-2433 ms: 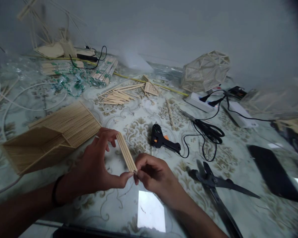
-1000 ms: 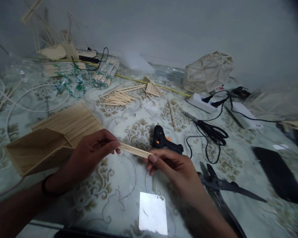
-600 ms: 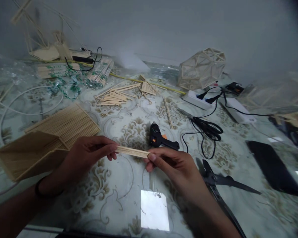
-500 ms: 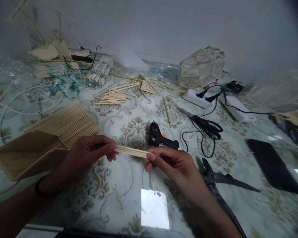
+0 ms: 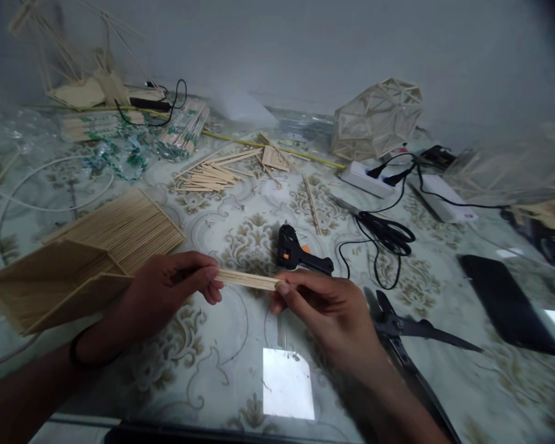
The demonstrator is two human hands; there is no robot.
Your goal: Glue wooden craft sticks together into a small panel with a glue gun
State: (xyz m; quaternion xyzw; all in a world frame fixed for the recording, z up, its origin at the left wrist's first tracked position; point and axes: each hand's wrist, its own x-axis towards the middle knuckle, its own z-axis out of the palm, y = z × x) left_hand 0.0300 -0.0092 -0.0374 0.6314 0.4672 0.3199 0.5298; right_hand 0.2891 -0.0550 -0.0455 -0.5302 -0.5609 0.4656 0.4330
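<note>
A short bundle of thin wooden sticks (image 5: 248,279) spans the gap between my two hands above the patterned table. My left hand (image 5: 178,283) pinches its left end between thumb and fingers, and my right hand (image 5: 321,302) pinches the other end. The sticks lie side by side, slightly tilted down to the right; the fingertips cover both ends. Just beyond my right hand lies a black hot glue gun (image 5: 298,250). Beside my left forearm sits a box-like piece built of wooden sticks (image 5: 115,237), partly hidden by that hand.
Loose sticks (image 5: 208,176) lie at the back middle. Right of the glue gun are black-handled scissors (image 5: 383,231), cables and a power strip (image 5: 367,179). Black cutters (image 5: 402,327) rest beside my right wrist, with a black phone (image 5: 509,302) farther right. A stick-frame polyhedron (image 5: 377,120) stands behind.
My hands keep the same pinch on the stick bundle and have barely moved. The whole view has shifted very slightly.
</note>
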